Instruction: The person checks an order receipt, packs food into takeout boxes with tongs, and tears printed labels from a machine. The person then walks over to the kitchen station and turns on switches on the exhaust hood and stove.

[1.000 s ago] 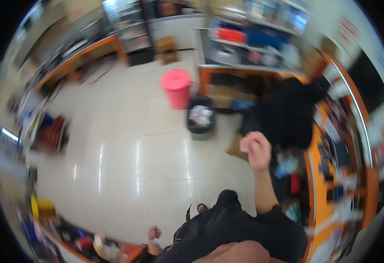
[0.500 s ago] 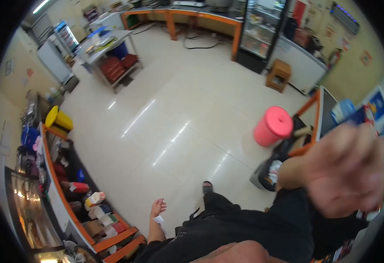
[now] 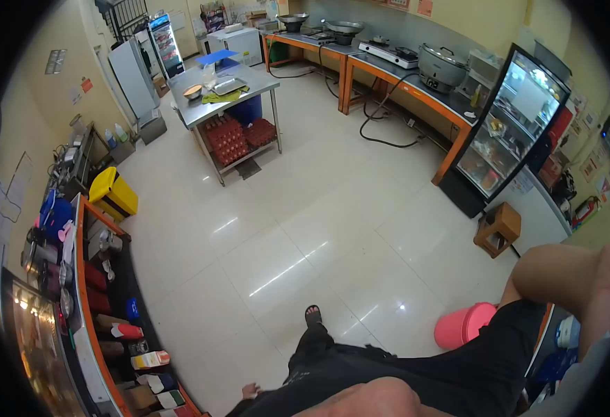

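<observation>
My left hand (image 3: 251,390) hangs low beside my black clothing, partly covered by it. Its few visible fingers look loosely extended, and nothing shows in them. At the right edge, close to the camera, my right hand (image 3: 607,288) is raised and cut off by the dark border. Its fingers are hidden, so whether it holds anything cannot be seen. Below that arm a pink lidded bin (image 3: 461,326) stands on the floor. My sandalled foot (image 3: 312,315) is forward on the tiles.
A steel table (image 3: 232,90) with egg trays (image 3: 225,139) underneath stands ahead. Behind it, an orange-framed counter (image 3: 402,80) carries woks and a large rice cooker (image 3: 443,67). On the right are a glass-door fridge (image 3: 507,132) and a stool (image 3: 498,229); shelving (image 3: 82,278) and a yellow bin (image 3: 114,192) line the left.
My view has tilted up, bringing more of the back counter in. My right hand has moved from in front of the camera to the right edge. My left hand shows lower and less.
</observation>
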A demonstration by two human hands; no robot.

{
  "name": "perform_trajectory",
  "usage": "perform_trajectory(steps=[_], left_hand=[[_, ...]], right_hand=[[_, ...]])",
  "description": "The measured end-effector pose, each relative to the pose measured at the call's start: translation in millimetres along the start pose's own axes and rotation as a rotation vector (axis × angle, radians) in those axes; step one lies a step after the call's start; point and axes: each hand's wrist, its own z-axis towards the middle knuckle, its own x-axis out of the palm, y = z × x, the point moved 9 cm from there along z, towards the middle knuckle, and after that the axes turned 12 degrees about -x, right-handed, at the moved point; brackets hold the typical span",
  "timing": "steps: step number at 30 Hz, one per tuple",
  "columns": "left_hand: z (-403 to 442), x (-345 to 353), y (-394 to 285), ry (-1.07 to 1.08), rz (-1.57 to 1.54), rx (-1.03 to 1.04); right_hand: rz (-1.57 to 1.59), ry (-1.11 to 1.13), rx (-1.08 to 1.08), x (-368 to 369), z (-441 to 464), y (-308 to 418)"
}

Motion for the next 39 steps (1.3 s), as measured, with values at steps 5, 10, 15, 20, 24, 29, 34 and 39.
perform_trajectory(steps=[5, 10, 15, 20, 24, 29, 34, 39], left_hand=[[275, -218, -115, 0.024, -1.59, -0.44], [375, -745, -307, -0.671, -1.347, 0.321], [244, -1041, -455, -1.459, -1.023, 1.23], [334, -1151, -591, -1.46, -0.932, 1.547], [456, -1233, -653, -1.43, -0.987, 1.535], [639, -1314, -704, -1.378, -1.035, 1.538], [823, -1428, -748, -1.304, -1.1, 1.581], [983, -1546, -815, -1.282, -1.116, 1.618]], right_hand=[[-0.026, 0.011, -0.052, 145, -51, -112], [-0.11, 0.031, -0.065, 292, -131, -197], [-0.103, 0.024, -0.092, 468, -228, -293], [-0.078, 0.019, -0.107, 638, -296, -422], [-0.035, 0.004, -0.151, 777, -328, -512], [-0.028, 0.032, -0.176, 954, -386, -585], [-0.083, 0.115, -0.172, 1119, -416, -667], [-0.149, 0.153, -0.182, 1275, -456, -755]])
